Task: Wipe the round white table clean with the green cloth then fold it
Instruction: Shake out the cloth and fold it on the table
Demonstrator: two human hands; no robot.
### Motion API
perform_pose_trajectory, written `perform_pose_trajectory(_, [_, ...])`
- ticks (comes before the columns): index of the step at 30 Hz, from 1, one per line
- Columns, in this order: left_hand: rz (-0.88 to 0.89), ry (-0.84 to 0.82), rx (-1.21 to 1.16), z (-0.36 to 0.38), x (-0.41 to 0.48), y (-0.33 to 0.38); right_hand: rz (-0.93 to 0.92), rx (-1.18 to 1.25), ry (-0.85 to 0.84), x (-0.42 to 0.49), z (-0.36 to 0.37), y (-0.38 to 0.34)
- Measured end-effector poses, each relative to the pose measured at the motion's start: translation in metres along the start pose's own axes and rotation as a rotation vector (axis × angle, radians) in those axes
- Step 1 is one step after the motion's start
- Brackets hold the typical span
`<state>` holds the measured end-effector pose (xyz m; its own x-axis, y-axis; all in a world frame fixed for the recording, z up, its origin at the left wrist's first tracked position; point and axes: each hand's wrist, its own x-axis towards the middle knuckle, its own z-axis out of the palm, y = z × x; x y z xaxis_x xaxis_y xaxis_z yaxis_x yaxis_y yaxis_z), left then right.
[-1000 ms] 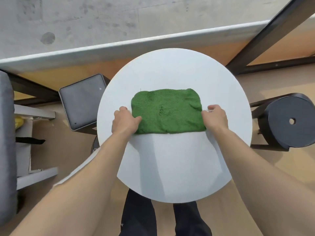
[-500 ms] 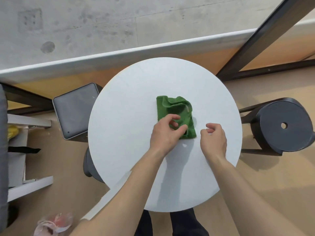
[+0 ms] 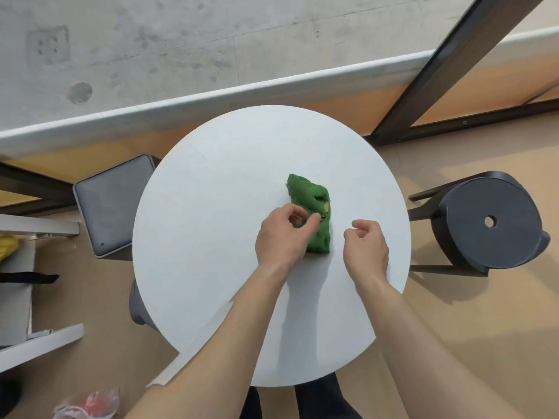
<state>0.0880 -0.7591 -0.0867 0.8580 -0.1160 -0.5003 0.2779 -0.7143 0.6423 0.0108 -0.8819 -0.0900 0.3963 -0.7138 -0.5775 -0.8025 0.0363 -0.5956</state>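
The green cloth (image 3: 311,204) lies folded into a narrow bundle right of the middle of the round white table (image 3: 211,222). My left hand (image 3: 282,237) rests over the cloth's near left edge, fingers curled, thumb and fingertips touching the fabric. Whether it pinches the cloth is not plain. My right hand (image 3: 366,249) hovers just right of the cloth, apart from it, its fingers loosely curled with nothing in them.
A grey square stool (image 3: 112,204) stands left of the table and a black round stool (image 3: 490,219) to the right. A concrete wall and a dark metal frame (image 3: 438,74) run behind. White shelves (image 3: 24,285) sit at far left. My legs show below the table.
The cloth was spread wide between both hands; my left hand carried its left side over to the right, folding it narrower. My right hand let go and now sits beside it.
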Motion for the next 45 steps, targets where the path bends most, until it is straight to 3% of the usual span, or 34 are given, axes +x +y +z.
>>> perform_pose_trajectory(2, [-0.124, 0.046, 0.019, 0.008, 0.007, -0.003, -0.003, 0.004, 0.011, 0.004, -0.004, 0.000])
perform_pose_trajectory(4, [-0.205, -0.011, 0.098, 0.018, 0.012, -0.005, -0.016, 0.006, 0.013, 0.008, -0.008, 0.000])
perform_pose_trajectory(8, [-0.187, -0.099, -0.020, 0.030, 0.007, 0.008, -0.089, -0.041, -0.036, 0.011, -0.014, -0.009])
perform_pose_trajectory(10, [-0.149, -0.128, -0.104, 0.015, -0.003, 0.013, -0.218, -0.138, -0.132, 0.008, -0.019, -0.018])
perform_pose_trajectory(15, [0.036, -0.348, -0.050, -0.069, -0.048, 0.011, -0.616, -0.588, -0.650, -0.026, -0.024, -0.063])
perform_pose_trajectory(19, [0.036, -0.400, -0.108, -0.156, -0.091, -0.010, -0.531, -0.786, -1.120, -0.077, 0.000, -0.077])
perform_pose_trajectory(22, [-0.029, -0.345, -0.185, -0.209, -0.115, -0.050, -0.449, -0.692, -1.246, -0.116, 0.031, -0.073])
perform_pose_trajectory(27, [-0.177, -0.133, -0.269, -0.285, -0.136, -0.140, -0.371, -0.677, -1.293, -0.171, 0.104, -0.072])
perform_pose_trajectory(34, [-0.450, 0.168, -0.580, -0.381, -0.148, -0.286, -0.179, -0.406, -1.219, -0.270, 0.239, -0.088])
perform_pose_trajectory(38, [-0.563, 0.324, -0.732, -0.428, -0.155, -0.363, -0.217, -0.473, -1.077, -0.336, 0.337, -0.097])
perform_pose_trajectory(45, [-0.678, 0.646, -0.845, -0.509, -0.168, -0.477, -0.376, -0.648, -1.043, -0.462, 0.476, -0.120])
